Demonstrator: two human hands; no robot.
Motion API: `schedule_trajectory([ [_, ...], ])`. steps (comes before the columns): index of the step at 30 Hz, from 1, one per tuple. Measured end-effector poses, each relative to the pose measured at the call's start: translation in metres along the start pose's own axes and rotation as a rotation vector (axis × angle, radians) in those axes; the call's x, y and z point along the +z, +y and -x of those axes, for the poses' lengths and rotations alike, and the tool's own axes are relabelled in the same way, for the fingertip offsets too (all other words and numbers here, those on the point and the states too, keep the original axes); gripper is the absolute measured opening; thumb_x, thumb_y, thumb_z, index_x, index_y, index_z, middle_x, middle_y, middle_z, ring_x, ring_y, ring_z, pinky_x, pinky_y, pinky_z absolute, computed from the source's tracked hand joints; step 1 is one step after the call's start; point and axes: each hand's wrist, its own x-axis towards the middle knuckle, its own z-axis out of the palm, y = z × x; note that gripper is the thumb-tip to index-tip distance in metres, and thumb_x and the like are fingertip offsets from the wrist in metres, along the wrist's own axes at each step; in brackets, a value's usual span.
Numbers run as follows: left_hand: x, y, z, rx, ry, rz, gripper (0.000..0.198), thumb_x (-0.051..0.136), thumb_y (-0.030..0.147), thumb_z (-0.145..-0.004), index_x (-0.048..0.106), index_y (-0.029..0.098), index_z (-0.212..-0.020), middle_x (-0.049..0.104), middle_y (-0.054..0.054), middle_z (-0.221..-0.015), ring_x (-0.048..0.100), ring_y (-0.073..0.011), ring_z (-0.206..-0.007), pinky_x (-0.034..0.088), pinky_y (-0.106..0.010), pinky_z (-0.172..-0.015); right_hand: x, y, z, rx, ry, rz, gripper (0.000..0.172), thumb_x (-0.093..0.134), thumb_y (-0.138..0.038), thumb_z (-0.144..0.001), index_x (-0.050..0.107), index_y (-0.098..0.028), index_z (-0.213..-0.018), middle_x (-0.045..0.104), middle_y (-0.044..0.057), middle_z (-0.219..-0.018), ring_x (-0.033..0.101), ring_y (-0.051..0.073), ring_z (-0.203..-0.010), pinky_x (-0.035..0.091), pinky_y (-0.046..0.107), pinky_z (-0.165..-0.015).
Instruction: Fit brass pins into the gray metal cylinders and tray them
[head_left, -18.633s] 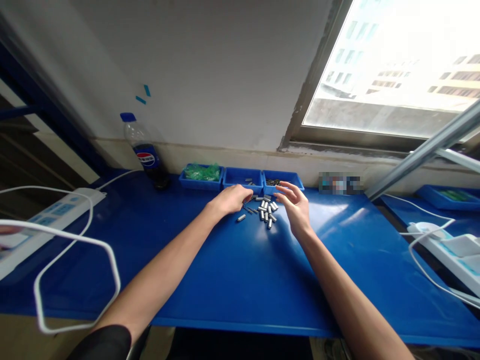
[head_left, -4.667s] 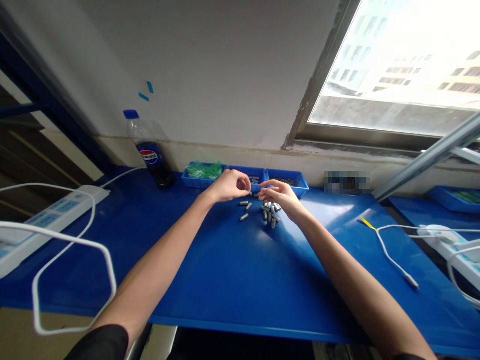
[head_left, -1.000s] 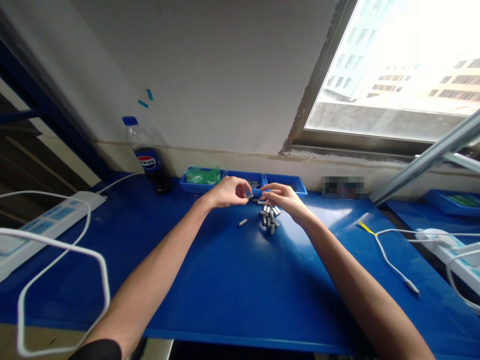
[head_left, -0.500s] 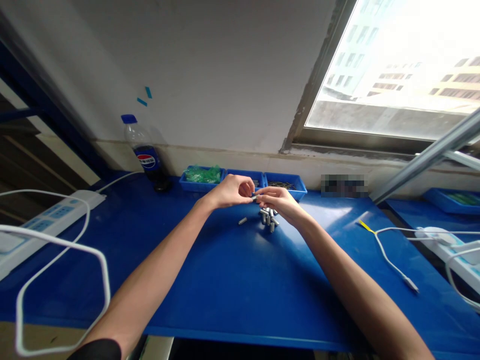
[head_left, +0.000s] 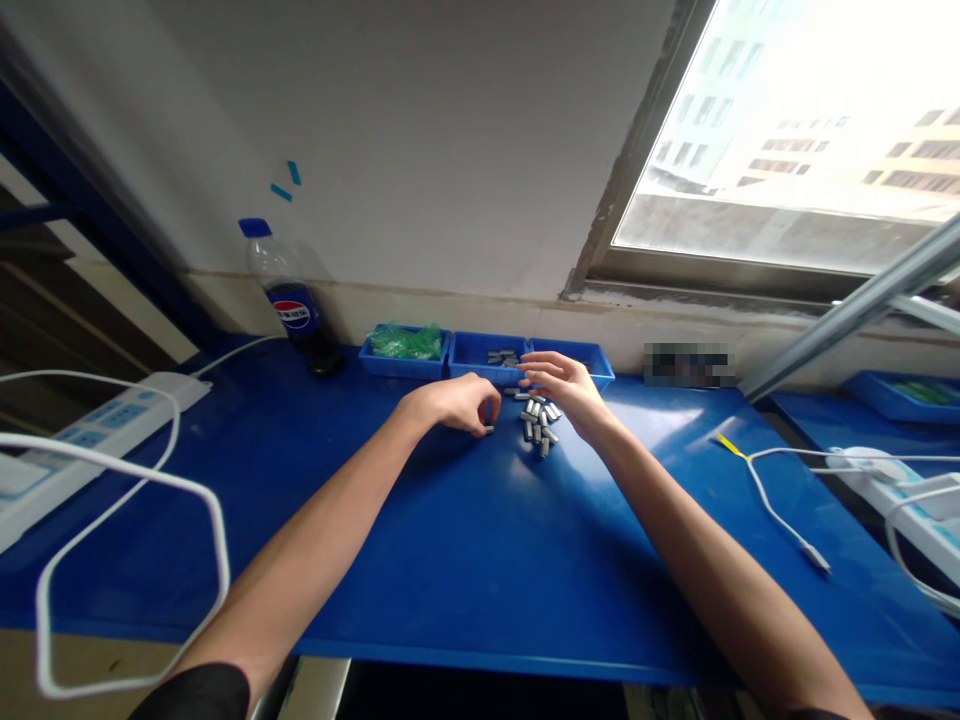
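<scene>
My left hand [head_left: 459, 403] is low over the blue table, its fingertips closed on a small silvery metal cylinder [head_left: 489, 430] at the table surface. To its right lies a loose pile of similar metal cylinders [head_left: 538, 422]. Just beyond that pile, my right hand [head_left: 561, 384] hovers with its fingers apart and nothing visible in them. Behind the hands, the middle blue bin [head_left: 469, 352] has several metal cylinders inside. My right hand partly covers the right blue bin [head_left: 592, 358], whose contents are mostly hidden.
A left blue bin [head_left: 367, 358] holds green plastic wrapping [head_left: 409, 343]. Beside it stands a cola bottle [head_left: 294, 305]. White power strips [head_left: 97, 440] and cables lie at both sides. A white cable with a yellow tag [head_left: 766, 500] rests on the right.
My hands were together around a small metal piece and are now apart. The left moved down to the lone cylinder on the table; the right opened over the pile's far side.
</scene>
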Motion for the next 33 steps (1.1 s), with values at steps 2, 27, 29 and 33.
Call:
schedule_trajectory([
  [2,0.000,-0.001,-0.001,0.000,-0.004,-0.021,0.025,0.075,0.017,-0.064,0.080,0.020,-0.088,0.074,-0.002,-0.073,0.064,-0.0171,-0.059,0.043,-0.025,-0.055,-0.001,0.000,0.000,0.012,-0.010,0.009,0.034,0.080,-0.037,-0.076,0.075,-0.019,-0.105,0.079,0.010,-0.110,0.073,0.019,-0.086,0.057,0.030,-0.074],
  [27,-0.002,-0.002,-0.011,0.232,0.496,0.386,0.019,0.080,0.031,-0.075,0.069,0.015,-0.077,0.077,-0.005,-0.077,0.074,-0.0176,-0.073,0.057,-0.024,-0.069,-0.002,0.011,0.000,0.250,-0.194,-0.252,0.039,0.093,-0.033,-0.070,0.076,-0.017,-0.101,0.078,0.006,-0.088,0.072,0.013,-0.076,0.059,0.023,-0.077],
  [29,-0.002,-0.003,-0.010,0.224,0.505,0.354,0.017,0.079,0.030,-0.075,0.070,0.015,-0.078,0.078,-0.005,-0.078,0.075,-0.0180,-0.075,0.057,-0.024,-0.070,-0.002,0.012,0.000,0.242,-0.168,-0.249,0.040,0.093,-0.034,-0.069,0.077,-0.017,-0.101,0.079,0.006,-0.089,0.073,0.014,-0.078,0.059,0.024,-0.079],
  [33,-0.003,-0.005,-0.008,0.135,0.425,0.120,0.016,0.077,0.031,-0.079,0.076,0.016,-0.082,0.079,-0.006,-0.080,0.075,-0.0200,-0.075,0.055,-0.024,-0.067,-0.002,0.008,-0.002,0.072,-0.076,-0.167,0.043,0.089,-0.034,-0.073,0.076,-0.019,-0.112,0.080,0.008,-0.101,0.075,0.020,-0.094,0.058,0.031,-0.090],
])
